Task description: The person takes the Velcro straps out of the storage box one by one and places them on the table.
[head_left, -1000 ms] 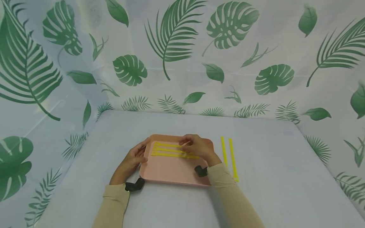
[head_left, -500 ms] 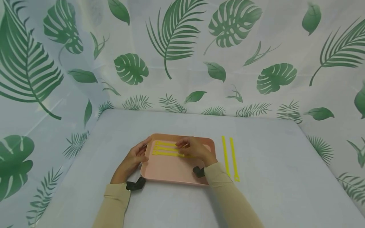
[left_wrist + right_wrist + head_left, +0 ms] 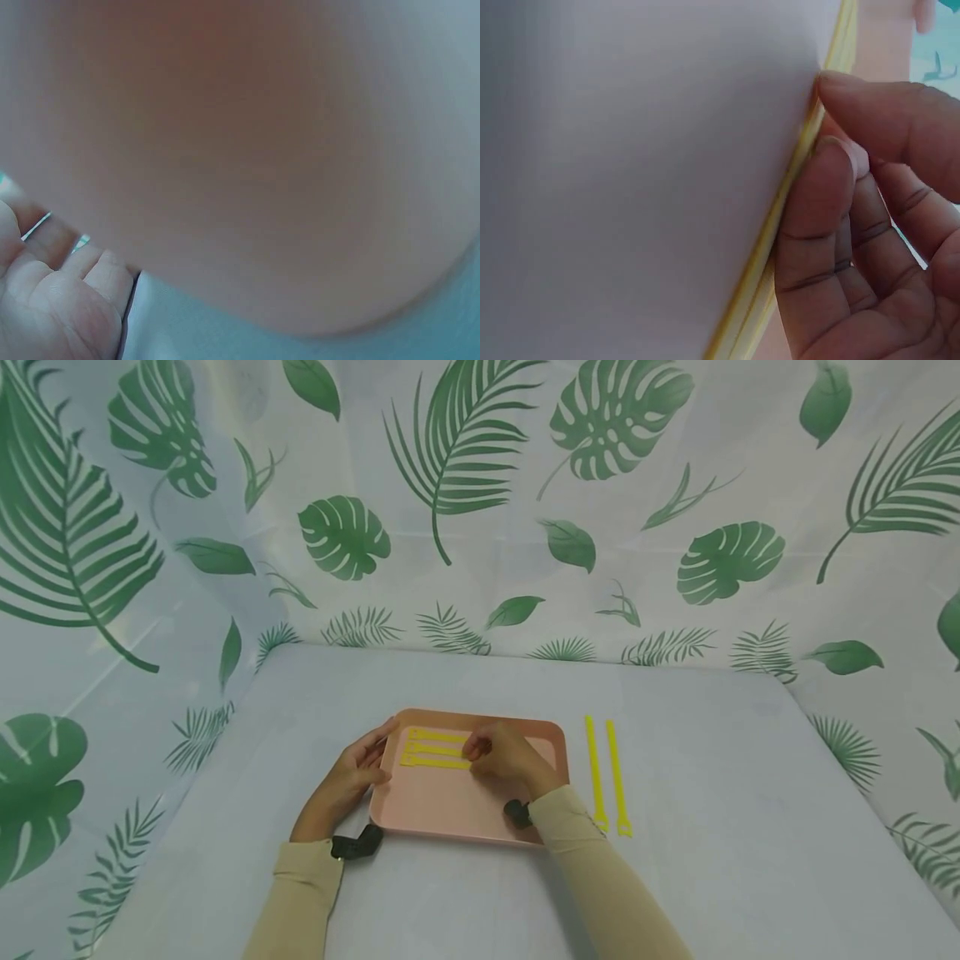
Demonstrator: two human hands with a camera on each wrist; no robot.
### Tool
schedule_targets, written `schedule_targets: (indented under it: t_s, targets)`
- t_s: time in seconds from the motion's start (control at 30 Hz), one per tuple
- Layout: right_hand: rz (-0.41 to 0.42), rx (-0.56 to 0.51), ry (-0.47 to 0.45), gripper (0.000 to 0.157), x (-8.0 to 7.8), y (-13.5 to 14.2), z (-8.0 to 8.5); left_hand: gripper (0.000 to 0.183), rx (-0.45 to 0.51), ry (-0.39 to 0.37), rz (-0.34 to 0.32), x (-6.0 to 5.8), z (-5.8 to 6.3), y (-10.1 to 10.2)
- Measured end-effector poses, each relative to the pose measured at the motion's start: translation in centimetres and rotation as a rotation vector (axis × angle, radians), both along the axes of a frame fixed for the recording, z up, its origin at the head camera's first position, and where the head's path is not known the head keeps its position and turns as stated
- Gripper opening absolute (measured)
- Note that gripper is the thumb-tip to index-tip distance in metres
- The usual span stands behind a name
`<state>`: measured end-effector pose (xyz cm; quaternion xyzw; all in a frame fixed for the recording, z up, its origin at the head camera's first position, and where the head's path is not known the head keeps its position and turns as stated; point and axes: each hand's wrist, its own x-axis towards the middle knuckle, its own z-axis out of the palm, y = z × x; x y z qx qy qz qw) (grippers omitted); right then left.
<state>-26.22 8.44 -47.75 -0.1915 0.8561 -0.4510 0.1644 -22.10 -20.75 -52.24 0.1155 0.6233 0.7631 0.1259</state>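
Observation:
A shallow pink tray [image 3: 442,806] lies on the table in the head view. My left hand [image 3: 351,781] holds its left side, thumb over the rim; in the left wrist view, that palm [image 3: 60,315] shows at the lower left. Inside the tray, yellow straps [image 3: 438,763] with wider slotted heads, like cable ties, lie side by side, heads to the left. My right hand [image 3: 510,760] covers their right ends, its fingers bent. In the right wrist view, thumb and fingertips [image 3: 836,82] pinch at the edge of a yellow strap [image 3: 754,289].
Two more yellow straps [image 3: 617,777] lie lengthwise on the white table [image 3: 712,793], just right of the tray, heads toward me. Leaf-printed cloth [image 3: 480,527] surrounds the table at the back and sides. A blurred shape [image 3: 240,150] fills most of the left wrist view.
My right hand has shifted slightly left and down along the straps, its fingers drawing closer together. My left hand stays at the tray's left side.

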Motion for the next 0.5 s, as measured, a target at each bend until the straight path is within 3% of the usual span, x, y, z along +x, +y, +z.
schedule_targets:
  t_s: [0.5]
  targets:
    - [0.015,0.046,0.059,0.019,-0.05,-0.18,0.01,0.101,0.014,0.006,-0.004,-0.1,-0.03,-0.07]
